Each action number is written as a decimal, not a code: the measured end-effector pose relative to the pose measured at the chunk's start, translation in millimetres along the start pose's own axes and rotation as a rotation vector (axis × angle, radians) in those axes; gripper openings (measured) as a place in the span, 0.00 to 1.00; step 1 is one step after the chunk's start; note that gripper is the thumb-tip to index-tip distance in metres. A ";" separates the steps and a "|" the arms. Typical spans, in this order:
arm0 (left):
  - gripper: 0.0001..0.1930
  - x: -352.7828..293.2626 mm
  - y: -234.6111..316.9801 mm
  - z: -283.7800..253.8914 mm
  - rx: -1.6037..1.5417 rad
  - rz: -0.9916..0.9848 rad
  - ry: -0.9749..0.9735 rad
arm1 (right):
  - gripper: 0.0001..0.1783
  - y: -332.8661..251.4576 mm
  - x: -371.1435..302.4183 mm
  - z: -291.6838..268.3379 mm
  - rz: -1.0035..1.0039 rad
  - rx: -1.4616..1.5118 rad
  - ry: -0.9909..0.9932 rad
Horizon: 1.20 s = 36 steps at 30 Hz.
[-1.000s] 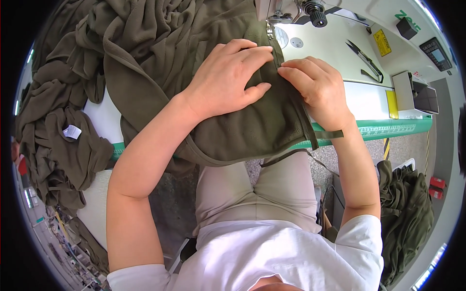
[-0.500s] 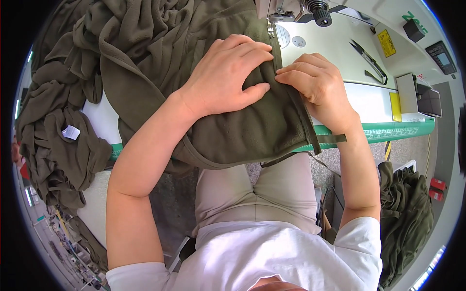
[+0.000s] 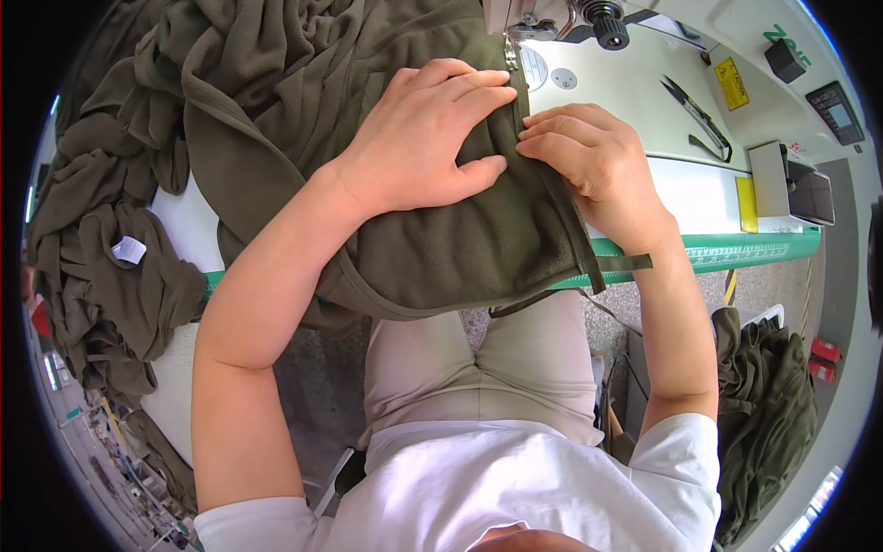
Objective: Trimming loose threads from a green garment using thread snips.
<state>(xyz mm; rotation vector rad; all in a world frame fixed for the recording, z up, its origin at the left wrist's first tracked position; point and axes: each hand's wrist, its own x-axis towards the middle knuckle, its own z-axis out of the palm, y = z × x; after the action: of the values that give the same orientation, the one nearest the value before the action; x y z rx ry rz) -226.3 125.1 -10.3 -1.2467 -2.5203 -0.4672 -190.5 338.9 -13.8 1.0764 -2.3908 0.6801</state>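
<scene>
A dark olive fleece garment (image 3: 451, 262) lies under the sewing machine (image 3: 543, 17), its right edge running up to the presser foot (image 3: 511, 57). Flat on the cloth, just left of that edge, rests my left hand (image 3: 423, 138), fingers stretched forward and thumb apart. My right hand (image 3: 598, 166) pinches the garment's bound edge between thumb and fingers, a little nearer to me than the presser foot. A narrow strip of binding (image 3: 625, 263) sticks out by my right wrist. The needle point is too small to make out.
Black-handled thread snips (image 3: 699, 120) lie on the machine bed. A small open box (image 3: 777, 184) stands at the right. Green measuring tape (image 3: 736, 248) covers the table's front edge. More olive cloth is heaped at the left (image 3: 110, 276) and lower right (image 3: 763, 405).
The whole view has shifted slightly left. Both hands keep nearly the same places on the garment, with only tiny finger movement.
</scene>
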 end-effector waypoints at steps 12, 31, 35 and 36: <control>0.25 0.7 -7.7 -1.1 0.008 0.036 0.018 | 0.11 -0.2 0.1 3.6 -0.021 -0.033 0.010; 0.23 1.3 -7.2 0.1 -0.001 0.115 0.044 | 0.13 -2.3 -0.2 2.2 0.044 -0.084 0.102; 0.22 1.9 -7.2 -1.0 -0.015 0.102 0.026 | 0.12 1.7 -0.4 1.4 0.022 -0.058 0.043; 0.22 1.7 -7.3 -1.1 -0.015 0.101 0.028 | 0.11 2.2 -0.4 1.0 0.016 -0.046 0.013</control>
<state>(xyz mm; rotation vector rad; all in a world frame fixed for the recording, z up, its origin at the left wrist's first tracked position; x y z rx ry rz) -233.0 121.6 -9.8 -1.3562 -2.4215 -0.4765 -192.1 339.8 -15.4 1.0320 -2.3946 0.6325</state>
